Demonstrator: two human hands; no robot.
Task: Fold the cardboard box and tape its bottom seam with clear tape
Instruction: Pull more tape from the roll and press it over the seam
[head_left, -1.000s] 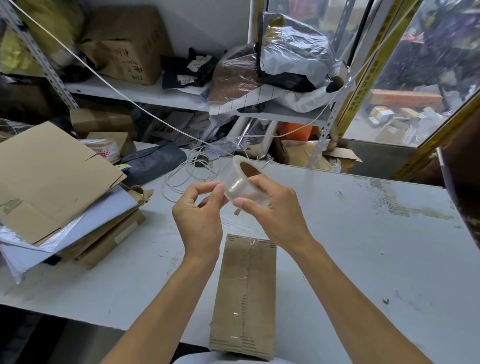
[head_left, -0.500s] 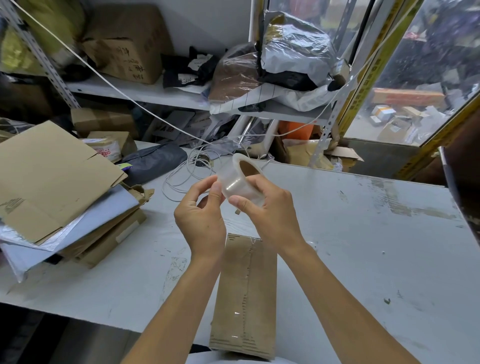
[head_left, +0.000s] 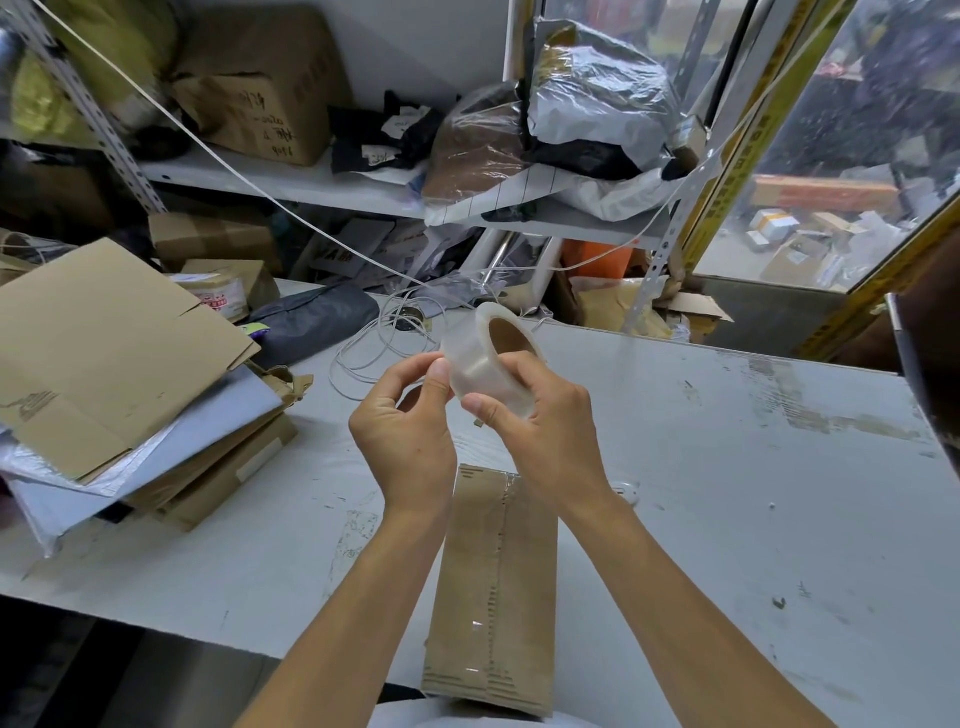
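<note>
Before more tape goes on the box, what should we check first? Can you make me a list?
1. Tape roll held firmly: ok, the right hand grips it above the table.
2. Loose tape end found: cannot tell, the left hand has its thumb on the roll, but no free end shows.
3. Box folded shut: ok, it lies closed under the wrists.
4. Seam facing up: ok, it runs down the middle of the box.
5. Seam already taped: ok in part, shiny tape shows along it; full cover cannot be told.
6. Box steady: cannot tell, neither hand holds it.
</note>
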